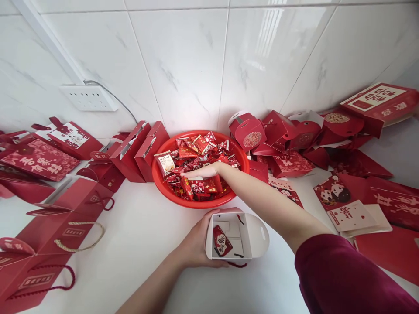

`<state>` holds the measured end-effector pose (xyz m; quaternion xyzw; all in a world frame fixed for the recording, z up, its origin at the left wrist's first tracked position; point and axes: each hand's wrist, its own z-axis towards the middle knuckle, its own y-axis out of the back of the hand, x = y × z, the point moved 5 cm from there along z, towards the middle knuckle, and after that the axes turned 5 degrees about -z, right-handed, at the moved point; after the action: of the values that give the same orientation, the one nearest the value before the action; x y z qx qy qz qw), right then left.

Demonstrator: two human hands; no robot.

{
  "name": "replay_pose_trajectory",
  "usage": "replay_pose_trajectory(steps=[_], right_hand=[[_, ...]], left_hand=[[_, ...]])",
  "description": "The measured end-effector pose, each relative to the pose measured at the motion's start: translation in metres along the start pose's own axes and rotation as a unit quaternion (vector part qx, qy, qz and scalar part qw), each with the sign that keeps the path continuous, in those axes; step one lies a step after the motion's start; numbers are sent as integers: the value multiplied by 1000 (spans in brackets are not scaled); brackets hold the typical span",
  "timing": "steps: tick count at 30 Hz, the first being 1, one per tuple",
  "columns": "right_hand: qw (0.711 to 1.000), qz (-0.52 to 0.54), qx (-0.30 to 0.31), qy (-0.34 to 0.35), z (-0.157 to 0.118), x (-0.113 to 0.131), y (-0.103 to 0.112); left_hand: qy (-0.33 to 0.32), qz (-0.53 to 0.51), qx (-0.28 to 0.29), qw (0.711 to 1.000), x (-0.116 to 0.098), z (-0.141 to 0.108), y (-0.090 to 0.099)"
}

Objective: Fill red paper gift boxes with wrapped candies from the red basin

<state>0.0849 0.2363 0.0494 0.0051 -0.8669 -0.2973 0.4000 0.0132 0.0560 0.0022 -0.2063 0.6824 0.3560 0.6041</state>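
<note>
My left hand (195, 244) is wrapped round the side of a small gift box (260, 237), its lid flap folded out to the right. Inside its white interior lies one red candy packet (221, 241), and a dark red cord handle hangs at its lower edge. Just beyond it stands a round red plastic basin (193, 204) heaped with red-wrapped candy packets (209, 185). My right hand (203, 172) reaches into the basin, fingers stretched out over the packets and touching them. Its fingertips are partly hidden among the wrappers. A pale packet (164, 163) leans at the basin's left rim.
Red gift boxes (68, 231) with cord handles line the left, and upright boxes (151, 150) stand beside the basin. More folded boxes (251, 133) crowd the right, with flat red packaging (389, 248) nearer me. A power strip (88, 98) is on the tiled wall (193, 56).
</note>
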Motion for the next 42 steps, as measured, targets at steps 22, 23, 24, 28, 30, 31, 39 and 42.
replay_pose_trajectory(steps=[22, 23, 24, 28, 30, 31, 39, 42], right_hand=[[988, 64, -35, 140, 0, 2, 18], [985, 68, -68, 141, -1, 0, 23], [982, 71, -106, 142, -2, -1, 27], [942, 80, -294, 142, -13, 0, 45], [890, 70, -424, 152, -28, 5, 55], [855, 61, -491, 156, -39, 8, 59], [979, -173, -90, 52, -55, 29, 5], [958, -285, -11, -7, -46, 24, -18]], left_hand=[[-4, 11, 1, 1000, 5, -3, 0], [-2, 13, -1, 1000, 5, -3, 0], [-1, 14, -3, 1000, 5, -3, 0], [-3, 21, -9, 1000, 6, -2, 0], [-10, 21, -5, 1000, 6, -2, 0], [-14, 19, -2, 1000, 6, -2, 0], [-3, 20, 2, 1000, 5, -4, 1], [-7, 11, 5, 1000, 5, -3, 0]])
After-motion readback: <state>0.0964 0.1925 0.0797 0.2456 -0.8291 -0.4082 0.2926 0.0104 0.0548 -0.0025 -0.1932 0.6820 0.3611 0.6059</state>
